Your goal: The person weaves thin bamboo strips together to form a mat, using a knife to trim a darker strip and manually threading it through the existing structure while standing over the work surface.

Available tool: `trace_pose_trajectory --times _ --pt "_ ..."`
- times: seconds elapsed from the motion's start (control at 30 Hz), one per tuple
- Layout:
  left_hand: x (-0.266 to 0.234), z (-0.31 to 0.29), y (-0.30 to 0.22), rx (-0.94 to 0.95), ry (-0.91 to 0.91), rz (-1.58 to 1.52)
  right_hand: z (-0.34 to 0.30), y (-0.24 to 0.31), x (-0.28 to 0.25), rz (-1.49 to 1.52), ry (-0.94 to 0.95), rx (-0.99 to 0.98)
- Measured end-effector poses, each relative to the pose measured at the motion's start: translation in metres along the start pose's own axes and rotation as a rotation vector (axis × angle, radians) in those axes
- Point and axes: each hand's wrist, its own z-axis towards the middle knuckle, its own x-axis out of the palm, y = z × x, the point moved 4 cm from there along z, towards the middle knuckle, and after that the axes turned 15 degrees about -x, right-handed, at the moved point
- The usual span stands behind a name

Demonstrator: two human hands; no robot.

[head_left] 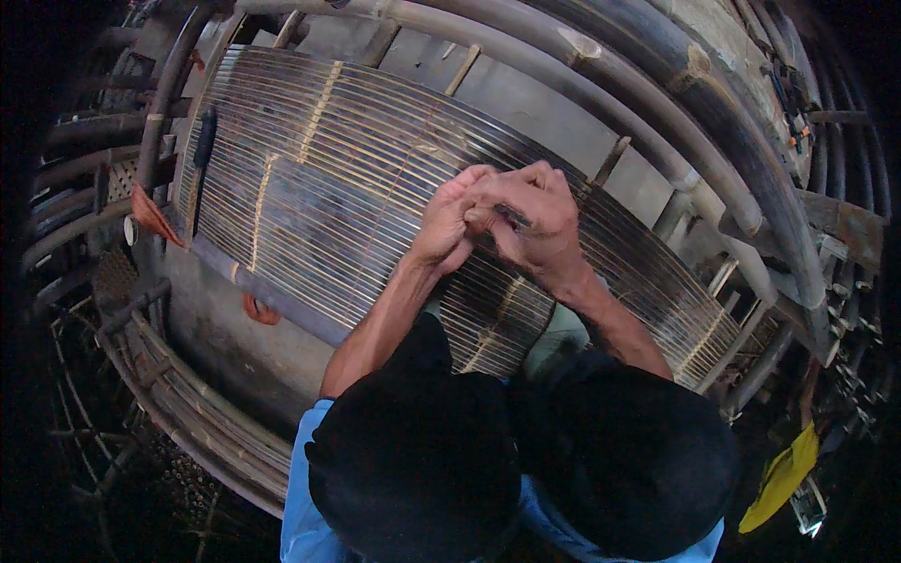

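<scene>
My left hand (445, 223) and my right hand (544, 225) meet over a panel of thin, parallel slats (347, 155). The fingers of both are bent and pinched together at the fingertips. Whatever lies between them is too small or too covered to name; a dark patch shows in the curl of the right hand. Pale woven bands (322, 111) cross the slats, and a thin reddish line runs over them left of my hands. At the panel's left end lies a long, thin tool with a black handle (206, 136), apart from both hands.
Thick bamboo poles (648, 122) frame the panel on the far side and right. A dark pole (272, 293) borders its near left edge. Orange-brown pieces (156, 216) hang at the left. A yellow cloth (781, 480) hangs low on the right. More bamboo poles (202, 403) stand at the lower left.
</scene>
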Motion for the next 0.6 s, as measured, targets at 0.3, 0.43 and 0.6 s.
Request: trace_pose_trajectory --times 0.3,0.43,0.6 --pt "0.024 0.010 -0.001 -0.034 -0.114 0.127 -0.010 -0.051 -0.031 0.404 -0.042 0.552" --pt "0.026 0.006 0.001 -0.057 -0.255 0.185 -0.020 -0.057 -0.031 0.467 0.026 0.621" --pt "0.018 0.002 0.003 -0.078 -0.296 0.191 -0.020 -0.057 -0.028 0.486 0.094 0.540"
